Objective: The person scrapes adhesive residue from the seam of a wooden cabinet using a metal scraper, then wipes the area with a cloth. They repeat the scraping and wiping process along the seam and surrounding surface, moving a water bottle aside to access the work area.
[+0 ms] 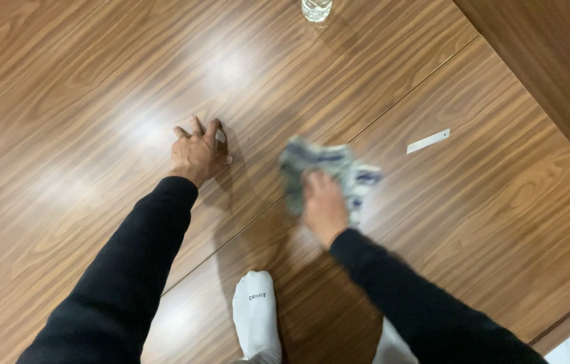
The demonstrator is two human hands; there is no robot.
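Note:
My right hand [323, 205] grips a crumpled cloth [328, 168], pale with blue and grey patches, and presses it onto the glossy wooden surface [82, 81]. The cloth is motion-blurred. My left hand [197, 152] rests flat on the wood to the left, fingers spread, holding nothing. Both arms wear black sleeves. A thin seam [406, 91] between two wooden panels runs diagonally between the hands.
A clear glass [316, 9] stands at the top edge. A small white strip [428, 141] lies on the right panel. My white-socked foot [256, 322] stands on the wood near the bottom. A darker wooden wall [554, 61] rises at the upper right.

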